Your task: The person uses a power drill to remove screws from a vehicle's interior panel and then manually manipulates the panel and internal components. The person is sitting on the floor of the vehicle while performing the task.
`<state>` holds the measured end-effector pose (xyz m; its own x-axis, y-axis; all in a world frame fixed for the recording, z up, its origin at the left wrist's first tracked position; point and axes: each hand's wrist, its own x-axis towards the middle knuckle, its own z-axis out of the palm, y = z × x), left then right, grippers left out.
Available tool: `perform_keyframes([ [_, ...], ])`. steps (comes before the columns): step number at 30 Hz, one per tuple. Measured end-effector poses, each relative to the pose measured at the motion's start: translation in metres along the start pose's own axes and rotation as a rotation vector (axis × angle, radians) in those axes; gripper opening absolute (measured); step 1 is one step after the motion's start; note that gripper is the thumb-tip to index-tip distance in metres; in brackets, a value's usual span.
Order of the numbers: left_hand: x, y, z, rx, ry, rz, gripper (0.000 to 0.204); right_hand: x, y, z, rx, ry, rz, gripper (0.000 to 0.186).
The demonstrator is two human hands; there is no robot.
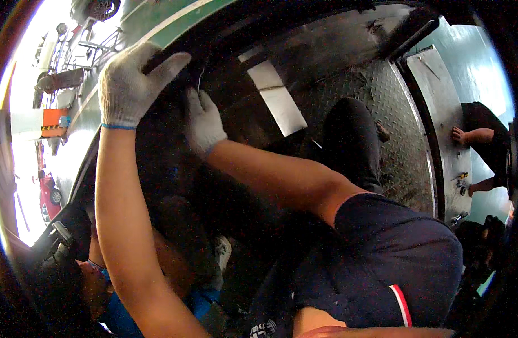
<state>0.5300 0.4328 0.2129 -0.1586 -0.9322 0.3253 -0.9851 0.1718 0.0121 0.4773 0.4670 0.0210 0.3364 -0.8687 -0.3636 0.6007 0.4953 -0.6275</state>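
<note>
OK so, right of centre you've got a grey diamond-plate floor (405, 152), raised tread all over and pretty scuffed. Just right of it runs a long metal ledge (444, 107), curving with the lens. Stuff on that ledge: a small yellow-and-black item (463, 176) toward the lower right of the frame, with a dark round piece (463, 191) just below it. Too small to tell what either is tbh. Upper left is a green shop floor (138, 28) with a white stripe (174, 18) painted across it. A spoked wheel (104, 8) stands there at the top edge.
</note>
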Motion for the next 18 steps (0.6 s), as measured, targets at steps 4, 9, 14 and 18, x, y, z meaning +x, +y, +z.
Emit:
perform_keyframes([
  [4,-0.009,-0.014,-0.007,0.006,-0.021,-0.048,0.041,-0.009,-0.065,-0.038,-0.253,-0.25,0.18,0.03],
  [9,0.005,-0.002,-0.004,0.004,-0.023,-0.039,0.044,0.048,-0.144,-0.091,-1.255,-0.834,-0.701,0.026],
  [14,-0.004,-0.006,-0.007,0.023,-0.004,-0.044,0.041,0.073,-0.178,-0.07,-0.892,-0.99,0.229,0.03],
  [18,0.002,-0.002,-0.002,-0.056,0.012,0.008,0.039,0.04,-0.125,-0.091,-1.713,-0.574,-0.905,0.034],
])
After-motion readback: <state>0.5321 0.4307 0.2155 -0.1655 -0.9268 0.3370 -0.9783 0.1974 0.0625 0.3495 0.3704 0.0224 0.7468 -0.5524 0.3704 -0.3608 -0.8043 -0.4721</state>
